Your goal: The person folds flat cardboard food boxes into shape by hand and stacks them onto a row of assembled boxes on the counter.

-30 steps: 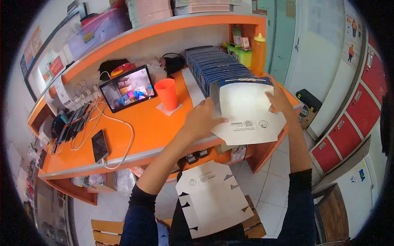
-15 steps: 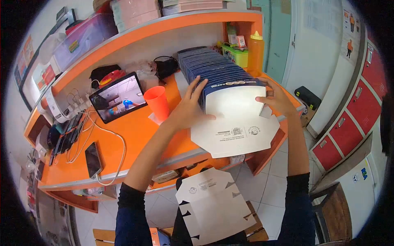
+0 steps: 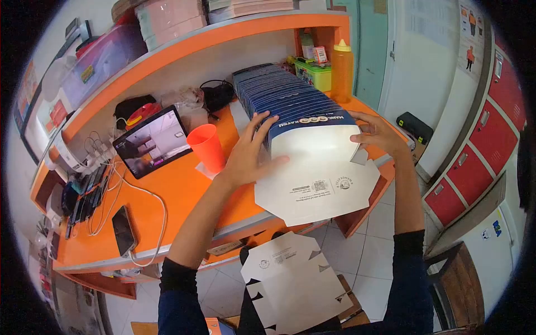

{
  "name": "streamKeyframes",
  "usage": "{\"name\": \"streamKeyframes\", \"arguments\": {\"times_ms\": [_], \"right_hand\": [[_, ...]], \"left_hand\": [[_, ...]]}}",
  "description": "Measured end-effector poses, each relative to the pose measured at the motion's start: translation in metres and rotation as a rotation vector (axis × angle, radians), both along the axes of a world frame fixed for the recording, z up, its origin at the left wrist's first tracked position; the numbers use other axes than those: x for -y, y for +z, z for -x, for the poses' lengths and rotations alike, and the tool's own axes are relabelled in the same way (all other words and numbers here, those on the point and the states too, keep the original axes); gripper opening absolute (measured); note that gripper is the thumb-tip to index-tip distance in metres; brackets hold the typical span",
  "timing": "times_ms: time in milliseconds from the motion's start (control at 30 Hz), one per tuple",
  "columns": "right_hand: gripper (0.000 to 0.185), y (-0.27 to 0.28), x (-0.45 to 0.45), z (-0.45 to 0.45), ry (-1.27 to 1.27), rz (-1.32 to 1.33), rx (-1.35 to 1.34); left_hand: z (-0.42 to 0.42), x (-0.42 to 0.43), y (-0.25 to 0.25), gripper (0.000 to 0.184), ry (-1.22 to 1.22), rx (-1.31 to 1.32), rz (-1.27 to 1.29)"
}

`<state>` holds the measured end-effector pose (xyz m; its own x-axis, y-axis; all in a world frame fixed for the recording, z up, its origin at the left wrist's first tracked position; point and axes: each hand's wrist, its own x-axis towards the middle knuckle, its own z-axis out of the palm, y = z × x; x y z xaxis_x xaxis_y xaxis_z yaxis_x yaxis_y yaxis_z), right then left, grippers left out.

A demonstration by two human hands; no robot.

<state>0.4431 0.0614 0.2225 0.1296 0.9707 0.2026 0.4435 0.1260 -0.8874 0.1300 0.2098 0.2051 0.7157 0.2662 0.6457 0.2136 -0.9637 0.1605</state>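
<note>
Right of centre, upper half of the frame: row of blue cartons (image 3: 285,89), set one close behind another on the orange desk (image 3: 190,195); so packed, to my eye, to save room and let each prop the next. Near end of the row: front carton (image 3: 315,145), white inside facing the person, printed flap (image 3: 318,204) spread towards the lap (image 3: 249,312), past the desk's near edge.

Left hand (image 3: 251,156): spread wide at the front carton's left side, thumb over the white interior; steadying rather than pinching, I judge. Right hand (image 3: 382,134): closed on the right wall, thumb in front, fingers behind; presumably keeping it square with the row.

Lower centre: flat carton blank (image 3: 296,287), slotted at its sides, laid across the lap, apparently for easy reach.

Left of centre: red cup (image 3: 206,148), standing just beside the tablet (image 3: 153,142), which leans back, likely for viewing. Lower left: phone (image 3: 124,230), white cable (image 3: 164,218) attached, presumably for charging.
</note>
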Motion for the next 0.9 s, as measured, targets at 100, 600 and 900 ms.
{"name": "streamKeyframes", "arguments": {"times_ms": [100, 600, 900], "right_hand": [[0.065, -0.002, 0.0, 0.0, 0.028, 0.021, -0.033], [0.039, -0.023, -0.006, 0.023, -0.27, -0.021, 0.042], [0.037, -0.05, 0.0, 0.03, -0.201, -0.091, -0.164]], "left_hand": [[-0.001, -0.001, 0.0, 0.082, 0.002, -0.006, 0.011], [-0.002, 0.001, -0.019, 0.116, 0.009, 0.023, 0.114], [-0.001, 0.001, -0.024, 0.149, -0.029, -0.143, 0.308]]}}
